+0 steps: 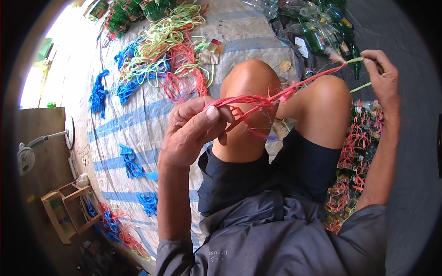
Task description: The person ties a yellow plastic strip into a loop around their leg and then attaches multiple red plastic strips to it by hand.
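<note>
My left hand (195, 129) grips a bundle of red plastic twine (248, 100) between thumb and fingers, above my knees. From there the twine runs up to the right, knotted and frayed along its length. Its far end joins a light green strand (355, 60) at a knot with a pale tuft. My right hand (382, 74), raised at the right, pinches that green strand. Another length of green twine (361, 87) comes out below the right hand. Whether both green pieces are one strand is hidden by the fingers.
Tangled green twine (165, 38) and blue strips (99, 95) lie on a striped tarp (114, 127). Loose glass bottles (312, 38) lie beyond my knees; tied bottles (359, 148) stand at the right. A wooden frame (70, 208) and a pedestal fan (26, 157) are at left.
</note>
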`<state>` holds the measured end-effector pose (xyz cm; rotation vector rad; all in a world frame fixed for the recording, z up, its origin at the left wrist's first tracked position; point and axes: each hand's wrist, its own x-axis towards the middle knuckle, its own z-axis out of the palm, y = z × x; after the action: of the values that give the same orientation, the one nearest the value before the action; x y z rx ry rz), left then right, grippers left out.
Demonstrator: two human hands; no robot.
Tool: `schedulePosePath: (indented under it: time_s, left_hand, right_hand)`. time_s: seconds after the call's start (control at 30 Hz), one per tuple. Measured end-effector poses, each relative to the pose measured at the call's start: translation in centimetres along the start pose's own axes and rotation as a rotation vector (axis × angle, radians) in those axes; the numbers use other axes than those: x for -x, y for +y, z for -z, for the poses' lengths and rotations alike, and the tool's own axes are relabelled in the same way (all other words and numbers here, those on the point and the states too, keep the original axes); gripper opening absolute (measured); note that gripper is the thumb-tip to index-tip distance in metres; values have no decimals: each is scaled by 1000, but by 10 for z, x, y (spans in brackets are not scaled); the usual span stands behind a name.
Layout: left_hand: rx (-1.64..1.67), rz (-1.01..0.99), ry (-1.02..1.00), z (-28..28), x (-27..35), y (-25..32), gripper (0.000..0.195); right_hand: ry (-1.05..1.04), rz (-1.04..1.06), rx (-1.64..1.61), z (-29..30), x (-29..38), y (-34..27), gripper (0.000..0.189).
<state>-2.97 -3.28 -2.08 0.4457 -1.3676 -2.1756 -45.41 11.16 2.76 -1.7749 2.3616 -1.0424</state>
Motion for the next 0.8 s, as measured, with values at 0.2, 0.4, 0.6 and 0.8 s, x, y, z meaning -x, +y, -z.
schedulePosePath:
  time_s: [0.2, 0.4, 0.6, 0.8]
  left_hand:
    - [-47, 35, 12, -14, 2, 5, 36]
    - [-132, 53, 15, -31, -2, 4, 35]
    - [-27, 56, 2, -35, -5, -3, 34]
    - [-19, 72, 66, -29, -4, -18, 30]
  right_hand:
    - [-29, 238, -124, -36, 27, -85, 20]
    - [-208, 395, -315, -77, 41, -162, 35]
    - [-223, 364, -403, -96, 51, -162, 13]
    - [-476, -231, -944, -82, 63, -165, 6]
